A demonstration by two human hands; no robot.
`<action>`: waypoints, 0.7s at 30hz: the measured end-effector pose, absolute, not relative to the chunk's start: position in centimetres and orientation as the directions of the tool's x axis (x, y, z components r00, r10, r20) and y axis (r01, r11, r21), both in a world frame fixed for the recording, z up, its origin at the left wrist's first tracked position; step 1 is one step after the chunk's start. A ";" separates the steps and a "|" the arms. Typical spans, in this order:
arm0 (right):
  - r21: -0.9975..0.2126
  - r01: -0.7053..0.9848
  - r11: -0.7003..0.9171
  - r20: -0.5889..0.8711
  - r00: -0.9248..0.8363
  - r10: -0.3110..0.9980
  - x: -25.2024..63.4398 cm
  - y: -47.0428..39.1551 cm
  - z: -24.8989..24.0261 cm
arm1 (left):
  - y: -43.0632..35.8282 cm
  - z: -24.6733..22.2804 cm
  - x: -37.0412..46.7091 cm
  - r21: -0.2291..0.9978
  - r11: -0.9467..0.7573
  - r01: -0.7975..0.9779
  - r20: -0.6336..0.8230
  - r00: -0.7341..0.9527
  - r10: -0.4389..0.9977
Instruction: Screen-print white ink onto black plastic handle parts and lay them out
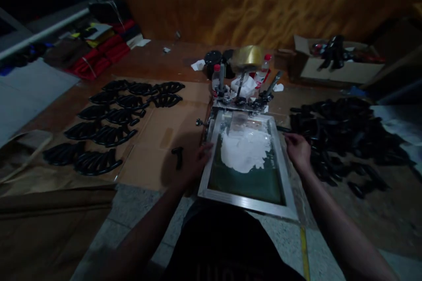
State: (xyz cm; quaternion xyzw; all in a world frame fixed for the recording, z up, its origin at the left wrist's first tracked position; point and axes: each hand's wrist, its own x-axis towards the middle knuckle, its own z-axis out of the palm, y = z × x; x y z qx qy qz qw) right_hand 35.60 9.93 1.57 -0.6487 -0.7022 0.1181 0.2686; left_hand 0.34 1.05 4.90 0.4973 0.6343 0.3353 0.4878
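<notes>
A silver-framed printing screen (204, 180) lies in front of me, its green mesh partly covered by a thick white patch of ink (245, 147). My left hand (202, 156) is at the frame's left edge, its fingertips overlapping the rim. Those fingers are dim and blurred, so their grip is unclear. On the right side, just outside the frame, my right hand (298, 151) pinches a slim black handle (283, 130) between thumb and fingers. One bent black handle (178, 158) lies alone on the cardboard left of my left hand.
Fanned rows of black handles (108, 135) cover the left cardboard (148, 140). A loose heap of them (343, 131) lies at right. Behind the screen stand a metal clamp stand (242, 103), bottles (216, 79) and a tape roll (249, 57). An open carton (341, 68) sits back right.
</notes>
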 end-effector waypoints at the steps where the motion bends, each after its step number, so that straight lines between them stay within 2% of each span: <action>1: -0.512 0.849 0.130 0.270 0.015 0.963 34.9 10.7 2.5 | 0.8 3.3 0.5 0.902 0.317 0.294 -0.325 -0.023 0.945; 3: -0.451 0.861 0.235 0.361 -0.065 0.930 31.7 12.1 4.3 | 0.7 0.7 0.8 0.890 0.352 0.288 -0.363 -0.018 0.932; 5: -0.340 0.861 0.378 0.336 -0.265 0.904 27.5 13.0 5.9 | 1.0 -1.0 1.0 0.890 0.340 0.304 -0.352 -0.018 0.936; 7: -0.256 0.865 0.431 0.139 -0.409 0.902 24.0 13.0 6.6 | 1.3 -2.0 1.0 0.891 0.311 0.331 -0.325 -0.014 0.946; 10: -0.195 0.861 0.470 -0.137 -0.499 0.856 22.1 10.8 6.2 | 1.5 -2.5 0.8 0.893 0.304 0.331 -0.324 0.004 0.946; 12: -0.200 0.799 0.567 -0.177 -0.599 0.781 23.0 8.5 5.5 | 1.4 -2.7 0.7 0.902 0.300 0.311 -0.319 0.011 0.948; 15: -0.264 0.632 0.729 -0.148 -0.773 0.617 25.1 6.0 5.3 | 1.3 -2.9 0.7 0.907 0.296 0.299 -0.315 0.016 0.949; 17: -0.326 0.557 0.764 -0.144 -0.828 0.542 25.9 5.8 5.6 | 1.3 -2.8 0.7 0.905 0.303 0.299 -0.320 0.006 0.948; 18: -0.347 0.554 0.756 -0.137 -0.828 0.544 26.0 6.1 5.7 | 1.3 -2.8 0.8 0.903 0.309 0.298 -0.324 0.003 0.946; 21: -0.331 0.633 0.700 -0.049 -0.752 0.658 25.4 6.6 5.0 | 1.3 -2.5 0.8 0.907 0.320 0.274 -0.335 0.010 0.942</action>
